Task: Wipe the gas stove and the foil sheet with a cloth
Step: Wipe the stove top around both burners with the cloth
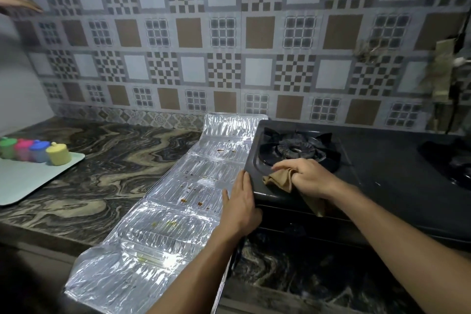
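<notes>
Two bare forearms reach in over the near edge of the marbled surface (107, 160).

Left hand (240, 208) lies flat, fingers straight, against the left side of the black gas stove (382, 173). Right hand (305, 177) has its grip curled round a brown cloth (280, 178), pressing it on the stove top just near the left burner (297, 149). Foil sheet (178, 199), crumb-spotted, lies just left of the stove. Far left, coloured jars (35, 151) stand on a pale tray (30, 181).

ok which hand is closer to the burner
Right. The right hand grips the cloth just in front of the burner; the left hand rests farther off, at the stove's left edge.
</notes>
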Available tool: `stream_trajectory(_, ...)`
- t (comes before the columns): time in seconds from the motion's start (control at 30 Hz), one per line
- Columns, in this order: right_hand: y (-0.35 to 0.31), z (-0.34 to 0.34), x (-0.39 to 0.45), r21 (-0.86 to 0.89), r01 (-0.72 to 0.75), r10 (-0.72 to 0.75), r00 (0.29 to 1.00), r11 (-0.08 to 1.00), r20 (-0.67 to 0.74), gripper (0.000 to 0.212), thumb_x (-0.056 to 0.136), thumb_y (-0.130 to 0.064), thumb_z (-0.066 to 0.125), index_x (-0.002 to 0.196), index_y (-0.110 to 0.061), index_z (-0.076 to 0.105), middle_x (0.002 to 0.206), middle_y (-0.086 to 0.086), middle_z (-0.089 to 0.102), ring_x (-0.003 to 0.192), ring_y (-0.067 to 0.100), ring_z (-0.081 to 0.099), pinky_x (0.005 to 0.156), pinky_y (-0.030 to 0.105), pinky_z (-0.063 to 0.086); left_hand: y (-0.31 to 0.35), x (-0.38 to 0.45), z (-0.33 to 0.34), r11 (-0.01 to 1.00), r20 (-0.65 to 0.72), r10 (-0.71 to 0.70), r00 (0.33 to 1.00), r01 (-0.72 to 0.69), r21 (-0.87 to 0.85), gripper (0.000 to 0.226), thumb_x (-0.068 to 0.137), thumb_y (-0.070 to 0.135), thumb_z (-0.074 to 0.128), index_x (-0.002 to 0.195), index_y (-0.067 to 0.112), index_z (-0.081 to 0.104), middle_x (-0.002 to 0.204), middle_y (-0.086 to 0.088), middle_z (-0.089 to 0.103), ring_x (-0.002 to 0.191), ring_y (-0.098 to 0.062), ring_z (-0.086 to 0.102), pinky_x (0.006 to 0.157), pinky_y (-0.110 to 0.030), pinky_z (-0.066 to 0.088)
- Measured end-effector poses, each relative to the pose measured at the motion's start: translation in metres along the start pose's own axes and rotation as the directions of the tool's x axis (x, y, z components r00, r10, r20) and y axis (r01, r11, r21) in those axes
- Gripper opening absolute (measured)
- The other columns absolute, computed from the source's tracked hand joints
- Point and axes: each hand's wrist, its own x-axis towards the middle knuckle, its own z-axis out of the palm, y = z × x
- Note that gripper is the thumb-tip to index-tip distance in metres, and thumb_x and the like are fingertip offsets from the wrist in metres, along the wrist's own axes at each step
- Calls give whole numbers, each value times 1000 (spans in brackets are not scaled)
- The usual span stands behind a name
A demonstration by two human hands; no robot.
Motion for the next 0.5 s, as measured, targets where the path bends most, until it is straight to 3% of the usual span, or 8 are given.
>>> stream_trajectory(0.1, -5, 35, -15, -95, 126, -122, 992, 987, 39, 65, 71, -14, 34, 130, -29, 56, 146, -6, 44, 137, 13, 35, 116, 32, 23, -1, 1, -1, 1000, 2, 3, 1000, -3, -2, 88, 84, 16, 51, 152, 4, -4, 161, -8, -8, 149, -21, 3, 116, -52, 3)
stream_trajectory(0.2, 5, 54, -38, -319, 247, -233, 969, 915, 84, 65, 68, -16, 33, 125, -36, 58, 152, -14, 30, 144, 9, 18, 118, 37, 9, -1, 0, -3, 1000, 19, 8, 1000, -8, 1, 86, 87, 20, 50, 152, 4, -4, 161, -8, -9, 149, -22, 6, 116, -53, 5)
stream_trajectory(0.27, 18, 52, -51, -336, 321, -330, 943, 885, 33, 50, 70, -22, 35, 104, -29, 71, 145, -14, 44, 139, 10, 30, 116, 34, 18, -1, -1, -4, 1000, 22, 8, 1000, -8, 2, 87, 86, 19, 52, 152, 5, -4, 161, -7, -9, 149, -22, 6, 116, -52, 4)
stream_trajectory(0.33, 35, 43, -57, -318, 307, -340, 939, 897, -53, 39, 69, -25, 36, 80, -23, 74, 127, -12, 61, 125, 13, 51, 106, 28, 35, 0, -2, -5, 1000, 18, 6, 1000, -6, 7, 88, 85, 17, 53, 152, 5, -4, 161, -7, -9, 149, -22, 5, 117, -53, 4)
stream_trajectory(0.43, 50, 15, -46, -260, 97, -149, 971, 961, -188, 26, 64, -21, 43, 67, -19, 69, 100, -8, 72, 97, 20, 65, 84, 29, 51, 0, -2, -4, 1000, 35, -1, 999, 1, -12, 93, 83, 17, 55, 151, 5, -6, 161, -7, -11, 148, -24, 3, 117, -53, 2)
stream_trajectory(0.5, 41, -2, -37, -110, -14, -19, 956, 994, -293, 25, 61, -21, 41, 60, -19, 66, 83, -3, 73, 83, 23, 66, 74, 32, 52, 0, -2, -4, 1000, 45, -11, 999, 13, -27, 95, 82, 18, 56, 152, 6, -8, 161, -7, -12, 148, -24, 3, 117, -52, 2)
